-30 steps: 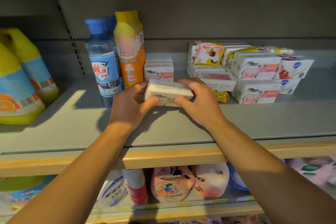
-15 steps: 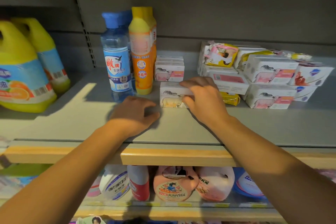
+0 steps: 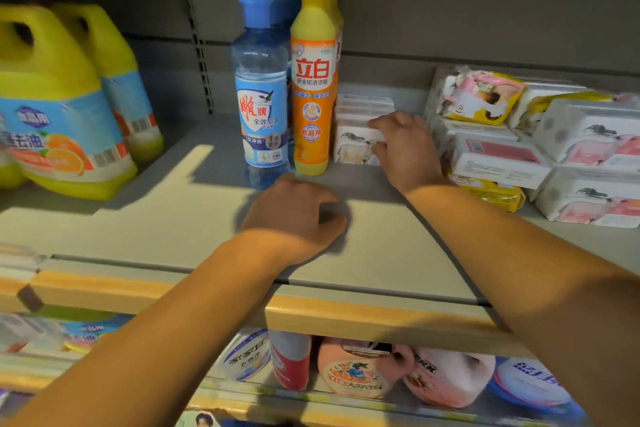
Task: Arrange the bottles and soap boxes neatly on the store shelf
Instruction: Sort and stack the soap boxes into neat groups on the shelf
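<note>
A white soap box [image 3: 353, 146] stands on the grey shelf [image 3: 173, 229] just right of an orange-and-yellow bottle [image 3: 313, 80]. My right hand [image 3: 403, 149] grips the box's right end, thumb below and fingers on top. More white soap boxes [image 3: 363, 104] sit directly behind it. A clear bottle with a blue cap [image 3: 261, 87] stands left of the orange one. My left hand [image 3: 294, 215] rests on the shelf in front of the bottles, fingers curled, holding nothing.
A loose pile of soap boxes and packets [image 3: 540, 142] fills the shelf's right side. Two big yellow jugs [image 3: 62, 104] stand at the left. The shelf's wooden front edge [image 3: 346, 315] runs below my arms, with bottles and pouches [image 3: 353, 374] on the lower shelf.
My left hand let go of the soap box and dropped to the shelf. My right hand pushed the box back, up beside the orange bottle and against the boxes behind.
</note>
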